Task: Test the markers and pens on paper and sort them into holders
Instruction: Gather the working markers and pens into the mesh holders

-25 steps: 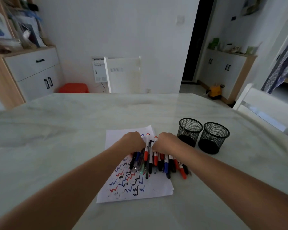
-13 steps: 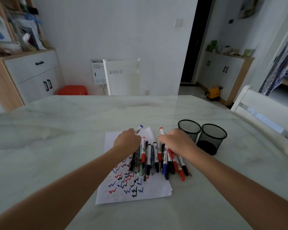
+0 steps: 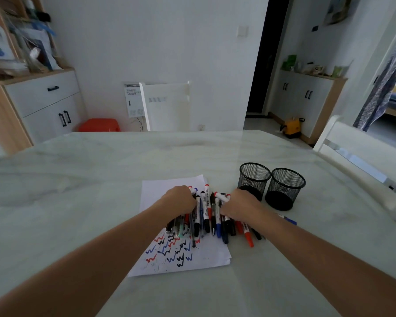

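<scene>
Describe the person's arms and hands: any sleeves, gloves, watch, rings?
Left forearm and right forearm: bare, no sleeve in view. Left hand and right hand: no gloves. No watch or band at either wrist. Fingers mostly hidden, so rings can't be judged.

White wall; pale marbled table. White chair at the table's far edge, a second chair at its right edge. Drawer cabinet and orange stool far left; dark doorway, low cabinet and patterned curtain right.
</scene>
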